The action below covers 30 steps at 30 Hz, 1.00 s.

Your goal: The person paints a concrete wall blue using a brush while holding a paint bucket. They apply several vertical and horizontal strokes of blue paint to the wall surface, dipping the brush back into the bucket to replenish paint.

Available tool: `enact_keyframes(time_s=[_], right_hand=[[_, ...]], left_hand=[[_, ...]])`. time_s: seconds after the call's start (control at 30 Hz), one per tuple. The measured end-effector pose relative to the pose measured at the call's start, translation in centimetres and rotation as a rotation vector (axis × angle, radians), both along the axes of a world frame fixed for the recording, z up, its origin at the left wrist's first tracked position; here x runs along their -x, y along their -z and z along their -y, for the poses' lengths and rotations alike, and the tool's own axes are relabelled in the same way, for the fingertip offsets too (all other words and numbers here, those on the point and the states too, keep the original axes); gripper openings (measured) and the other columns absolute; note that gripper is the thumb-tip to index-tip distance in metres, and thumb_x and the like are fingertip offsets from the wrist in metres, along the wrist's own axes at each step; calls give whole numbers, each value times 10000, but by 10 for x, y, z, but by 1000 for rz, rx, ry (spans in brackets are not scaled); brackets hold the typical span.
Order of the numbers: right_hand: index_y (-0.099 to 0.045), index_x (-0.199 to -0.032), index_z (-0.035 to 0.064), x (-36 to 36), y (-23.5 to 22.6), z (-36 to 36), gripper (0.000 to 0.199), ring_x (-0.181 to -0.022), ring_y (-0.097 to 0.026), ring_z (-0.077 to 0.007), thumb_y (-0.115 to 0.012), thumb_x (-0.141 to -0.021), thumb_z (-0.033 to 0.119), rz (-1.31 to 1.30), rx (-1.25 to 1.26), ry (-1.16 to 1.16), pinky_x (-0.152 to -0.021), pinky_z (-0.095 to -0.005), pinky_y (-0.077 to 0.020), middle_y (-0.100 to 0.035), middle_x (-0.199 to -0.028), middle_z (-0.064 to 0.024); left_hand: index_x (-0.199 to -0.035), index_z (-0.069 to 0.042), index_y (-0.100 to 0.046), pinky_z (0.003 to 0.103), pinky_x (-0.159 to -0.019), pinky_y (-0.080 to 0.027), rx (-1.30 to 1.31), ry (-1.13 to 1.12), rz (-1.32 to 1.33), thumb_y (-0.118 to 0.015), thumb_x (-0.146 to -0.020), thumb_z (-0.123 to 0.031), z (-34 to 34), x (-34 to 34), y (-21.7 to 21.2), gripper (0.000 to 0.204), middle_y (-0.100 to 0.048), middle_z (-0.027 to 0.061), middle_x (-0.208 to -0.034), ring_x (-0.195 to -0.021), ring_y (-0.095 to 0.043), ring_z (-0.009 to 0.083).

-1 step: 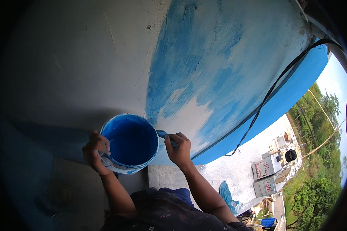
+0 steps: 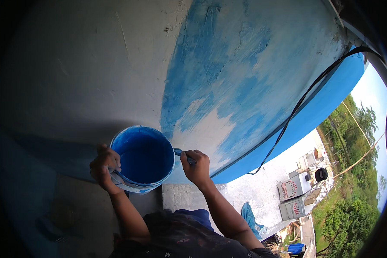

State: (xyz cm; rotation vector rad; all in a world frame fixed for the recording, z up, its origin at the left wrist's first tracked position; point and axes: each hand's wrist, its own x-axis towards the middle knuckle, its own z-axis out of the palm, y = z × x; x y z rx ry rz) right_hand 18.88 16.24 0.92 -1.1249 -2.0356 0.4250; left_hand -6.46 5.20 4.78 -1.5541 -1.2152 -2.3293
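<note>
A white paint bucket [image 2: 173,165] with blue paint [image 2: 144,157] inside is held up in front of me. My left hand [image 2: 104,167] grips its left rim, where the handle strap also shows. Closed round a blue-stained paintbrush [image 2: 178,152], my right hand [image 2: 196,165] is just right of the bucket. The brush's front end points at the bucket's right rim; its bristles are hard to make out. Beyond the bucket rises a pale wall [image 2: 94,64], its right part covered with streaky blue paint [image 2: 210,64] around an unpainted white patch [image 2: 208,131].
A black cable [image 2: 296,107] hangs along the wall's blue edge band [image 2: 322,99]. Lower right, a pale ledge [image 2: 245,187] carries a blue cloth [image 2: 250,219], square tins [image 2: 293,188] and a black round object [image 2: 321,174]. Greenery [image 2: 350,219] lies beyond the ledge.
The whole view has shifted very slightly, with bucket, hands and ledge a little further left in the picture. Both grips are the same.
</note>
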Motion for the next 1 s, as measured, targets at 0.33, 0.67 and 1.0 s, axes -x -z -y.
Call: enact_keyframes(time_s=[0.33,0.67,1.0], right_hand=[[-741,-1188,-80,-12,-118,-13,296,-746,-712,-251,-693,-898,-45,-427,-605,-41,-666,-333,-537,-744,-824,-158],[-786,-1077,-42,-4,-61,6,183,-685,-727,-269,-694,-955,58,-258,-141,-106,-637,-349,-540,-747,-801,-173],[-761,-1154,-63,0,-47,-6,247,-658,-695,-272,-664,-937,6,-201,-354,-99,-610,-362,-504,-709,-752,-188]], left_hand=[[-592,-120,-459,388,-902,-443,0,-11,-51,-367,-1052,-404,4,11,5,548,-447,64,-552,-544,-480,186],[-598,-98,-486,409,-936,-437,-13,-14,-45,-373,-1061,-393,-3,9,2,560,-476,73,-563,-552,-473,192],[-586,-96,-466,368,-783,-403,38,-8,-7,-365,-1065,-454,-4,12,17,607,-480,74,-569,-572,-491,195]])
